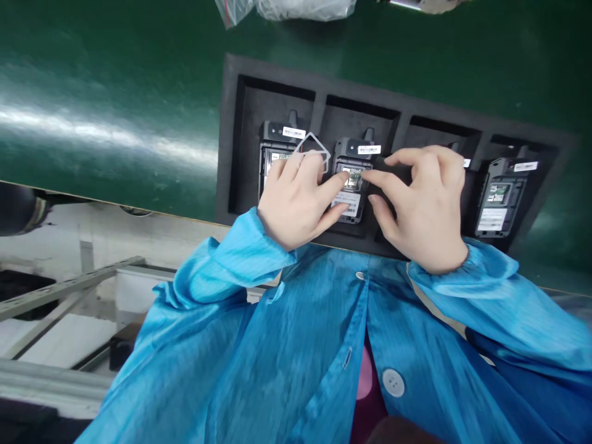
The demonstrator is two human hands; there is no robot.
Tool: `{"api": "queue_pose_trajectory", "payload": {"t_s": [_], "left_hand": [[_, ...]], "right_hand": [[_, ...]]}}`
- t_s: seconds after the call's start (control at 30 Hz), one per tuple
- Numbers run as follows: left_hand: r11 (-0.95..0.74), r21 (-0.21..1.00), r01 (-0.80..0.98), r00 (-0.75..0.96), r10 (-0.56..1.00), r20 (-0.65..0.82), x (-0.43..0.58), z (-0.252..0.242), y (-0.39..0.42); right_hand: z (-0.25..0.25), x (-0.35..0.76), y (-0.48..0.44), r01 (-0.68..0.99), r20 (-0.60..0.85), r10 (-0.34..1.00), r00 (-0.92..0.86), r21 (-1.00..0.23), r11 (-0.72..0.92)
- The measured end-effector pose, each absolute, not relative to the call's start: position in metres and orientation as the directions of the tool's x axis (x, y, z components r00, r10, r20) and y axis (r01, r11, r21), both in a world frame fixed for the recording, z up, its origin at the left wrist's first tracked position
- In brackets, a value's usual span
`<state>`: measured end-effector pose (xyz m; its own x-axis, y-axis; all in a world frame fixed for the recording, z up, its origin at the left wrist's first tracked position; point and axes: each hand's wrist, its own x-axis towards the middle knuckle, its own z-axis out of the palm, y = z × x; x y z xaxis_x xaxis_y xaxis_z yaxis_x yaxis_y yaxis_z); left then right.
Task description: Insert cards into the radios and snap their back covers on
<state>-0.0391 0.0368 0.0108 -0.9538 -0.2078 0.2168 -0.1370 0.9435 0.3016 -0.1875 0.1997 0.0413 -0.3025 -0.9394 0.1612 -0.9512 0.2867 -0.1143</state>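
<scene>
My left hand (pixel 298 200) has its other fingers curled at a thin, pale, angular frame (pixel 318 139) that sticks out above the knuckles. Its index fingertip reaches a dark handheld device (pixel 351 191) with a stubby antenna, an open back window and a white barcode label. From the other side, my right hand (pixel 423 203) touches the same window with its index fingertip, thumb and other fingers apart. Green circuitry shows between the two fingertips; anything small under them cannot be made out. The device lies in a compartment of a black foam tray (pixel 319 102).
Similar devices lie in the other compartments: one (pixel 277 145) partly behind my left hand, one mostly hidden by my right hand, and one (pixel 502 197) at far right. The tray rests on a green tabletop (pixel 115 111). Clear plastic bags (pixel 305 7) lie at the back.
</scene>
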Motion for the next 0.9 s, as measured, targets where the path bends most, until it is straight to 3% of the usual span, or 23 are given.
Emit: {"api": "queue_pose_trajectory", "payload": {"t_s": [0.17, 0.63, 0.8, 0.9], "left_hand": [[0.953, 0.248, -0.175, -0.949, -0.230, 0.215, -0.045, 0.008, 0.035], [0.958, 0.222, -0.180, -0.951, -0.227, 0.208, -0.045, 0.004, 0.036], [0.919, 0.362, -0.158, -0.937, -0.255, 0.239, -0.039, 0.012, 0.033], [0.770, 0.634, -0.066, -0.899, -0.322, 0.297, -0.028, 0.019, 0.031]], "right_hand": [[0.041, -0.192, 0.197, -0.969, 0.119, -0.962, -0.247, -0.034, 0.245], [0.041, -0.196, 0.201, -0.979, 0.111, -0.976, -0.185, -0.104, 0.173], [0.037, -0.196, 0.196, -0.966, 0.128, -0.959, -0.255, -0.070, 0.247], [0.036, -0.197, 0.196, -0.970, 0.104, -0.964, -0.244, -0.045, 0.240]]}}
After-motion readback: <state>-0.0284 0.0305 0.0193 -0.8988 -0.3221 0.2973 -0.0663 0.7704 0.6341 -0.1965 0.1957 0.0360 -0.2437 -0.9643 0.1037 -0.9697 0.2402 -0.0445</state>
